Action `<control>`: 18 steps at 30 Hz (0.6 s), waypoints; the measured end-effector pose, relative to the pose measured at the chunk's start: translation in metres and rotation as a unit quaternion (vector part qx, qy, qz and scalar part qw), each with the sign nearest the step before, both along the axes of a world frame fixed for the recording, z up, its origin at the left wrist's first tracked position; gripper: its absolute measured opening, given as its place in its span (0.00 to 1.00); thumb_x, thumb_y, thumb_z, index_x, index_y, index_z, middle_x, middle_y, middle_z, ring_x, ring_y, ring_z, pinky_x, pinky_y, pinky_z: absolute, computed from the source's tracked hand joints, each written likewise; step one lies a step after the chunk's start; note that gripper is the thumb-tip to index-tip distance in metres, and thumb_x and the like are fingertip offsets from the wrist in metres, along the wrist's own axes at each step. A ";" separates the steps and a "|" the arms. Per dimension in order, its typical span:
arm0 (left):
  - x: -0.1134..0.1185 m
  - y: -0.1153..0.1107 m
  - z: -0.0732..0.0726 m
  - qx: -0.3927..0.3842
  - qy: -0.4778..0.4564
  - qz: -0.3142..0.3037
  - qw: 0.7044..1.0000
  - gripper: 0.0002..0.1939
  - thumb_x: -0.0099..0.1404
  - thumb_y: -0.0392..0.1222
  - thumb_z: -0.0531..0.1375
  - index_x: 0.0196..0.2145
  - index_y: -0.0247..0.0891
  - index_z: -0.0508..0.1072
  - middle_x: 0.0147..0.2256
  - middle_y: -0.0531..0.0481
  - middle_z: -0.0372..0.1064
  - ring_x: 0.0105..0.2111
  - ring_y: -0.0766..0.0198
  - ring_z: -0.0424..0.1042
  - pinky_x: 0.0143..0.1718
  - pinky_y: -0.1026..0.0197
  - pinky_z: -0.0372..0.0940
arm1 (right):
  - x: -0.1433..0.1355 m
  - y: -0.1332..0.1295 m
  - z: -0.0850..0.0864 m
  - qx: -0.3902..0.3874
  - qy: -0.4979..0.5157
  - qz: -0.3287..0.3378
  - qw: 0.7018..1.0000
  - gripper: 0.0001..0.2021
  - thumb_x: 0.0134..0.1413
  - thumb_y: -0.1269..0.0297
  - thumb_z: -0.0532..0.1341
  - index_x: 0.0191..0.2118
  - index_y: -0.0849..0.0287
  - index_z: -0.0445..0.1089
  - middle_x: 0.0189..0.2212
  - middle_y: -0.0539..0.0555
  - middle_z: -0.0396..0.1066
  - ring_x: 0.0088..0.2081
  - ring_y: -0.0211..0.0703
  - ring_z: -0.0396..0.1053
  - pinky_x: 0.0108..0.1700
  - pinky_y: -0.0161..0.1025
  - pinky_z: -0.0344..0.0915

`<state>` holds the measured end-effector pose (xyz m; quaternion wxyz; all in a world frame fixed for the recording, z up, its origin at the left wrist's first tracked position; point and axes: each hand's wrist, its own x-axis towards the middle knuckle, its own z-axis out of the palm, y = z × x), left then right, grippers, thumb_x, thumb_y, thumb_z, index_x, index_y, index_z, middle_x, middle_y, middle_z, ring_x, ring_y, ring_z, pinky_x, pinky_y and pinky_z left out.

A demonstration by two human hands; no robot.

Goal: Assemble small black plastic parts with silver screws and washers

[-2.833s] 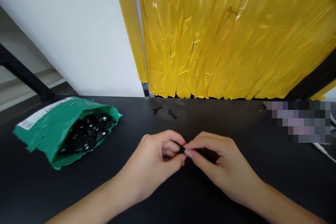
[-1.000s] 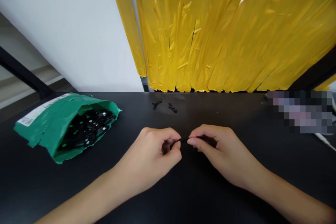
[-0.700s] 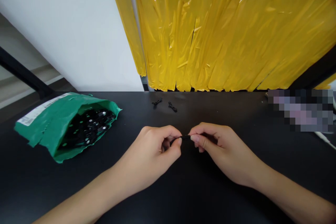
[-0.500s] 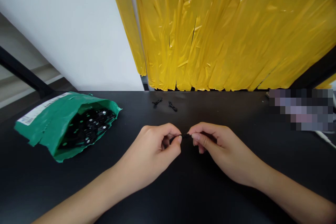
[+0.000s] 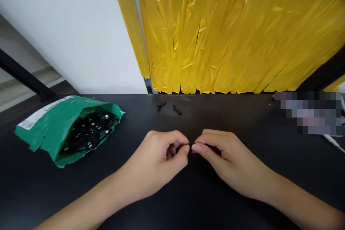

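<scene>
My left hand [image 5: 164, 163] is closed in a pinch, thumb against index finger, at the middle of the table. My right hand [image 5: 225, 160] pinches the same way just to the right, its fingertips almost meeting the left ones. Between them they grip a small black piece [image 5: 191, 144], thin and dark; the fingers hide nearly all of it, so its kind is unclear. Beyond the hands lie two small twisted black pieces [image 5: 177, 109], apart from each other. To the left, a torn green plastic bag [image 5: 51, 129] gapes open, full of black parts with shiny round spots.
The black table [image 5: 172, 201] runs back to hanging yellow plastic strips [image 5: 215, 36] and a white panel [image 5: 88, 25]. A blurred-out object [image 5: 312, 113] lies at the right, near a white cable [image 5: 334, 141]. Dark frame bars slant at both sides.
My fingertips have come closer together and slightly lower, covering more of the small black piece. The bag and the two loose pieces stay in place.
</scene>
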<state>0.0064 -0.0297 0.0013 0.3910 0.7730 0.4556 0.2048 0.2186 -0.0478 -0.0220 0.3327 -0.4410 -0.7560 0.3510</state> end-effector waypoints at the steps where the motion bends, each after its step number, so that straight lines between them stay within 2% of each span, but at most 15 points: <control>1: -0.001 0.000 0.001 -0.012 -0.003 -0.002 1.000 0.12 0.70 0.44 0.57 0.34 0.38 0.77 0.25 0.55 0.71 0.24 0.68 0.65 0.24 0.66 0.57 | 0.001 0.001 0.001 -0.008 0.004 0.004 1.000 0.13 0.73 0.63 0.60 0.34 0.56 0.76 0.28 0.46 0.69 0.30 0.34 0.66 0.34 0.35 0.60; 6: -0.005 0.002 0.001 -0.082 -0.038 -0.017 0.996 0.14 0.74 0.48 0.56 0.39 0.40 0.79 0.30 0.52 0.77 0.27 0.65 0.73 0.28 0.63 0.64 | 0.008 0.001 0.007 -0.050 0.031 0.030 0.998 0.14 0.74 0.60 0.60 0.34 0.55 0.76 0.29 0.45 0.71 0.32 0.34 0.67 0.36 0.34 0.61; 12: -0.006 0.002 0.003 -0.094 -0.067 -0.015 0.993 0.12 0.75 0.46 0.58 0.39 0.39 0.78 0.31 0.53 0.77 0.29 0.67 0.75 0.30 0.65 0.67 | 0.010 0.001 0.006 -0.086 0.049 0.039 0.994 0.12 0.73 0.58 0.61 0.37 0.53 0.78 0.31 0.45 0.72 0.35 0.36 0.67 0.39 0.35 0.61; 18: -0.006 0.000 0.004 -0.135 -0.113 -0.011 0.984 0.11 0.76 0.44 0.58 0.39 0.38 0.77 0.33 0.53 0.77 0.30 0.70 0.74 0.29 0.68 0.67 | 0.010 0.003 0.005 -0.096 0.068 0.047 0.992 0.11 0.73 0.57 0.61 0.41 0.50 0.81 0.30 0.45 0.69 0.33 0.35 0.64 0.37 0.35 0.60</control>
